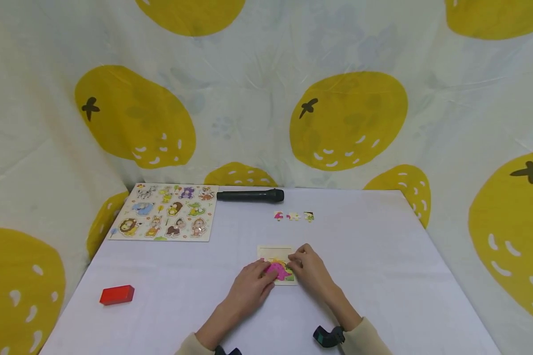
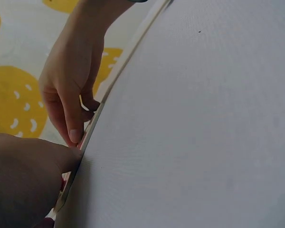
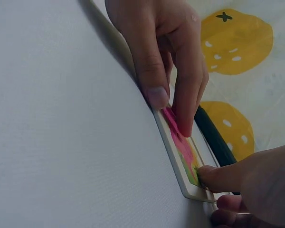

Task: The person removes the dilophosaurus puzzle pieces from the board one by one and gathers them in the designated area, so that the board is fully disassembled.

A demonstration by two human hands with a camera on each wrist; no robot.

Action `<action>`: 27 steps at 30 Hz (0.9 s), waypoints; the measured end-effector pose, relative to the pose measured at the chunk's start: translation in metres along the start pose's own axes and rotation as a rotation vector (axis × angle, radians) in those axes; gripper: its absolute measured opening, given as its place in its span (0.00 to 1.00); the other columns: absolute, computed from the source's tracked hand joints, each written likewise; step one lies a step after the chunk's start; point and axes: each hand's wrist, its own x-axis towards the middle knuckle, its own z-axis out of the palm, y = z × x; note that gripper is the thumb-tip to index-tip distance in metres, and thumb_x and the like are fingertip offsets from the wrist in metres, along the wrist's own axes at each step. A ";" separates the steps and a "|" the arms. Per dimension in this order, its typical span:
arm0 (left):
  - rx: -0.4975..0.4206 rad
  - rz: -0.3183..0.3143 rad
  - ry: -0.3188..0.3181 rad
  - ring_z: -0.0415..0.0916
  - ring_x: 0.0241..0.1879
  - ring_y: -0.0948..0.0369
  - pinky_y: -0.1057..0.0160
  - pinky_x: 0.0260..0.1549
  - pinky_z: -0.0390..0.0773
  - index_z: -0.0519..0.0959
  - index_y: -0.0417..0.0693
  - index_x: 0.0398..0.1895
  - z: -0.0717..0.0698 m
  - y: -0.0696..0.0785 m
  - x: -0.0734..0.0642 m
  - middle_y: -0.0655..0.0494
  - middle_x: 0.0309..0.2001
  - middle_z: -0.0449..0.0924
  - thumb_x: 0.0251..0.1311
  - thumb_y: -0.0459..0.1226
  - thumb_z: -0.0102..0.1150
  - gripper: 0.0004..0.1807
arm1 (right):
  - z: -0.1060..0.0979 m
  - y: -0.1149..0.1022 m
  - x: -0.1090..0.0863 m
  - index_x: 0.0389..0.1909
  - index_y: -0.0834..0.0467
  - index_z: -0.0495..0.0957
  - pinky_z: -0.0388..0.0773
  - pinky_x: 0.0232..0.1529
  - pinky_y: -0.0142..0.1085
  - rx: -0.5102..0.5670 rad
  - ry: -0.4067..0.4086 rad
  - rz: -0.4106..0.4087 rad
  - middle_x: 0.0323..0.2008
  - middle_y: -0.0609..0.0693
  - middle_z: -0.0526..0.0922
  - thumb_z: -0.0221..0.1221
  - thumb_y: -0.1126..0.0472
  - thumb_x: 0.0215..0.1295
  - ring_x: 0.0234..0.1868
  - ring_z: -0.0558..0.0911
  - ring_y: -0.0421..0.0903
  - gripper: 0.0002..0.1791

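Two pale sleeves (image 1: 364, 340) and the black wrist-worn devices (image 1: 329, 337) beside them lie nearest the camera, with both arms running forward over the white-covered table (image 1: 382, 281). The hands meet, just apart, over a small pink dinosaur jigsaw (image 1: 283, 270) in a pale tray, which lies flat between them. The left hand (image 1: 247, 286) rests its thumb and extended fingers on the near left part of it, probably to keep the tray from sliding. The right hand (image 1: 311, 268) curls thumb and fingers onto the right edge, seemingly pinching there; whether on the rim or a piece, I cannot tell. The tray's far strip shows bare wood.

Straight beyond the hands, three loose jigsaw pieces (image 1: 293, 216) lie in a row, likely spaced so each can be told apart. Farther off, ahead and left of the hands, a black microphone (image 1: 250, 196) lies beside an animal puzzle board (image 1: 160, 209); both seem set back to leave working room. Well left of the left hand lies a red rectangular block (image 1: 117, 295), apart from everything else.
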 end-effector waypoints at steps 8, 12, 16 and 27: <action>0.068 0.014 0.031 0.78 0.60 0.49 0.51 0.57 0.79 0.86 0.61 0.51 0.002 0.005 0.001 0.51 0.55 0.81 0.64 0.46 0.64 0.14 | -0.001 0.000 -0.003 0.45 0.59 0.85 0.73 0.35 0.29 0.006 -0.042 -0.005 0.40 0.47 0.75 0.68 0.57 0.63 0.35 0.72 0.39 0.13; 0.114 0.026 0.022 0.77 0.60 0.50 0.51 0.56 0.79 0.85 0.60 0.52 0.004 0.005 0.001 0.53 0.57 0.81 0.64 0.46 0.64 0.14 | -0.001 0.000 -0.002 0.45 0.58 0.84 0.74 0.36 0.29 0.000 -0.041 -0.005 0.40 0.47 0.74 0.68 0.57 0.63 0.35 0.71 0.39 0.13; 0.144 0.040 0.007 0.77 0.61 0.49 0.50 0.55 0.79 0.84 0.59 0.55 0.003 0.007 0.000 0.57 0.61 0.81 0.65 0.45 0.61 0.16 | -0.001 0.001 -0.002 0.46 0.59 0.83 0.73 0.34 0.29 0.002 -0.038 -0.012 0.39 0.47 0.74 0.68 0.57 0.62 0.34 0.71 0.39 0.14; 0.184 0.041 -0.095 0.73 0.63 0.42 0.43 0.56 0.78 0.78 0.70 0.60 0.003 0.014 0.001 0.53 0.64 0.76 0.64 0.38 0.57 0.23 | 0.000 0.002 -0.001 0.43 0.57 0.81 0.73 0.33 0.27 0.063 -0.030 0.008 0.36 0.46 0.78 0.67 0.61 0.64 0.32 0.72 0.38 0.09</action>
